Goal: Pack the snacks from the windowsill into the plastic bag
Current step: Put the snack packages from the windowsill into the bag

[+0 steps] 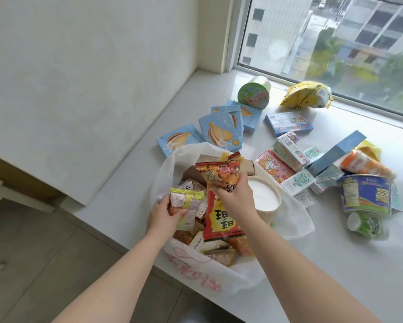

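Task judged partly done. Plastic bag point(191, 273) lies open at near edge of windowsill point(335, 276), already holding several packets and round tub point(264, 197).

Orange packet point(219, 172) pinched by curled fingers of right hand point(233, 197), held above bag mouth. Green-yellow packet point(186, 201) gripped by left hand point(164, 216), inside bag.

Still left outside bag: blue boxes point(219, 131) just beyond it, milk cartons point(291, 151) and noodle cup point(367, 194) to its right, yellow pouch point(305, 95) far beyond, near window.

Bag white, thin, crumpled, pink print on near side.
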A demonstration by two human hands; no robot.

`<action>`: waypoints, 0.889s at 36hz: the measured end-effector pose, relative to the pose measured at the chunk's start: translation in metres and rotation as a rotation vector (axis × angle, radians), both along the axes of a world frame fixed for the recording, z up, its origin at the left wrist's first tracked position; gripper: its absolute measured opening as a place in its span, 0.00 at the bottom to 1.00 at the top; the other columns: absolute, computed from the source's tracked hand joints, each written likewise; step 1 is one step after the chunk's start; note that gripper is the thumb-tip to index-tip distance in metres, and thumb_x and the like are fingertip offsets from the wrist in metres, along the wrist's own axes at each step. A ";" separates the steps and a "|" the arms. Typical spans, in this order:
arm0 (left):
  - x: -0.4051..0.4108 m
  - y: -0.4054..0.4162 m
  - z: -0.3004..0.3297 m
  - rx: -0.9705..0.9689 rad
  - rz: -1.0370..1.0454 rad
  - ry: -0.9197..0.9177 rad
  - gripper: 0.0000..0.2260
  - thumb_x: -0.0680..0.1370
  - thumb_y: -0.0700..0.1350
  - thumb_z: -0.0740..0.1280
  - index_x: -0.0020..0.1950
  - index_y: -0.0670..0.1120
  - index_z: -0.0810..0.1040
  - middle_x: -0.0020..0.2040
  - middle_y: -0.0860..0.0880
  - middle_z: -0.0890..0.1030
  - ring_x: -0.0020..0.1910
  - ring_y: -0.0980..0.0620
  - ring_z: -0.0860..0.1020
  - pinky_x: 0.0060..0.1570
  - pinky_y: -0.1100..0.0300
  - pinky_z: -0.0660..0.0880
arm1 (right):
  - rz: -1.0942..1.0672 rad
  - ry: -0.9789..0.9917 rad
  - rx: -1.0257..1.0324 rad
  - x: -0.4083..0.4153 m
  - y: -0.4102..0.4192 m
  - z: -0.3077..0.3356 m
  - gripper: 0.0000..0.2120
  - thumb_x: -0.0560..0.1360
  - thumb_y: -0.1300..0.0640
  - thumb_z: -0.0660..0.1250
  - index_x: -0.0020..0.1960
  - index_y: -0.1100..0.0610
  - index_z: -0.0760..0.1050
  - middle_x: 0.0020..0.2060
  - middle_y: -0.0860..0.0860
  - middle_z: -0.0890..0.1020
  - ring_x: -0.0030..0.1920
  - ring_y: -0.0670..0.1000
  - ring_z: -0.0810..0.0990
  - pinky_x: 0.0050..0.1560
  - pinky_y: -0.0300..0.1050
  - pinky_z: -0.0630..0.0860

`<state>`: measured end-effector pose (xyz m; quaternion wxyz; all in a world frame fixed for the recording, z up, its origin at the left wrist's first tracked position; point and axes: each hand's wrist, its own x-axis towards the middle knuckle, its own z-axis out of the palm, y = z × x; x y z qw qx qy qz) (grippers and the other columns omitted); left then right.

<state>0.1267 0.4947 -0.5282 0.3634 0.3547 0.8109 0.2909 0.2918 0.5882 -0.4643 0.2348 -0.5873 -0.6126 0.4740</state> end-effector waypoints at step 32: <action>0.125 0.070 0.065 0.309 -0.382 0.662 0.19 0.71 0.45 0.70 0.61 0.46 0.76 0.72 0.41 0.65 0.73 0.41 0.57 0.73 0.45 0.54 | -0.077 -0.364 0.803 0.080 -0.002 -0.011 0.13 0.70 0.56 0.59 0.50 0.58 0.78 0.44 0.52 0.81 0.47 0.53 0.73 0.49 0.45 0.70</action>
